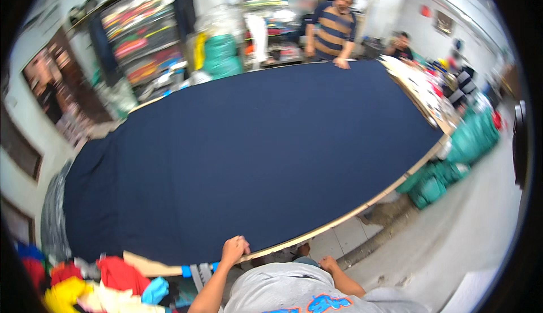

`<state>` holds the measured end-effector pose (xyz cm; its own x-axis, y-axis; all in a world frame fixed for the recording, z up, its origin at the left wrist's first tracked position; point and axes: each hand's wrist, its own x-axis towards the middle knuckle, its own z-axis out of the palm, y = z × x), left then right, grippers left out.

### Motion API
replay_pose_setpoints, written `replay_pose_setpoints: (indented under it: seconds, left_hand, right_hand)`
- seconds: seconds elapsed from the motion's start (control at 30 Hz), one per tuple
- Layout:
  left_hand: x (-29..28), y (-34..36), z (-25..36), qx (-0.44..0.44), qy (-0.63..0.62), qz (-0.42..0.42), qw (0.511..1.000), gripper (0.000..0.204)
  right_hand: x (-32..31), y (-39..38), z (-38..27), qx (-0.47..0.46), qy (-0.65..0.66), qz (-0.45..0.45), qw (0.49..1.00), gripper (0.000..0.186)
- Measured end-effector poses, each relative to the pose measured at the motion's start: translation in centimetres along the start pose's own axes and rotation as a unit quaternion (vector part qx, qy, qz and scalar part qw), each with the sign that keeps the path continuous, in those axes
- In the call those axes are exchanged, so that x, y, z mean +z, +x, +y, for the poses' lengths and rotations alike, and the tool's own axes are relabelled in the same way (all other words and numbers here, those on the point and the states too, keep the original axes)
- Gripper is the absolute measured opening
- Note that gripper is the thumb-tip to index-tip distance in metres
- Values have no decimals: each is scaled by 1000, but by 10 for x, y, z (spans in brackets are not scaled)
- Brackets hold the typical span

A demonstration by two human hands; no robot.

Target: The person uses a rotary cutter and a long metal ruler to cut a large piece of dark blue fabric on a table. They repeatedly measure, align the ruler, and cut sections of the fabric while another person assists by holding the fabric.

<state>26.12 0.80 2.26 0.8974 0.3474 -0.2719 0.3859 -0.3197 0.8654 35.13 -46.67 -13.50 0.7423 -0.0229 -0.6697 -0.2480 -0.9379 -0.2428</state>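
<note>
A large navy fabric (271, 149) lies spread over a long table with a pale wooden edge (339, 220). At the near edge, my left hand (235, 249) has its fingers closed on the fabric's border. My right hand (328, 265) is down beside my grey shirt, below the table edge, with fingers curled; whether it holds anything is too small to tell. Across the table, a person in a striped shirt (331, 35) rests a hand (341, 63) on the fabric's far edge.
Colourful cloths (121, 274) heap at lower left. Stacked paper pieces (408, 86) lie on the table's right end, near another seated person (400, 50). Green sacks (469, 134) sit along the right. Shelves (138, 47) of folded fabric line the back wall; a doorway (51, 81) is left.
</note>
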Motion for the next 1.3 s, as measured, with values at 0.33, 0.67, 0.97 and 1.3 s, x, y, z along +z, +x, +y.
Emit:
replay_pose_setpoints:
  seconds: [0.33, 0.67, 0.97, 1.3]
  left_hand:
    - [3, -11, 11, -56, 46, 13, 997, 58]
    - [16, -9, 6, -35, 83, 76, 993, 56]
    - [19, -14, 14, -59, 90, 97, 989, 55]
    - [24, -11, 1, -48, 97, 106, 988, 55]
  right_hand:
    - [-24, -3, 5, -78, 64, -83, 991, 30]
    - [-53, 29, -33, -64, 140, -131, 979, 29]
    - [-54, 55, -59, -86, 116, -135, 980, 34]
    - [-50, 51, -62, -94, 83, -123, 985, 35]
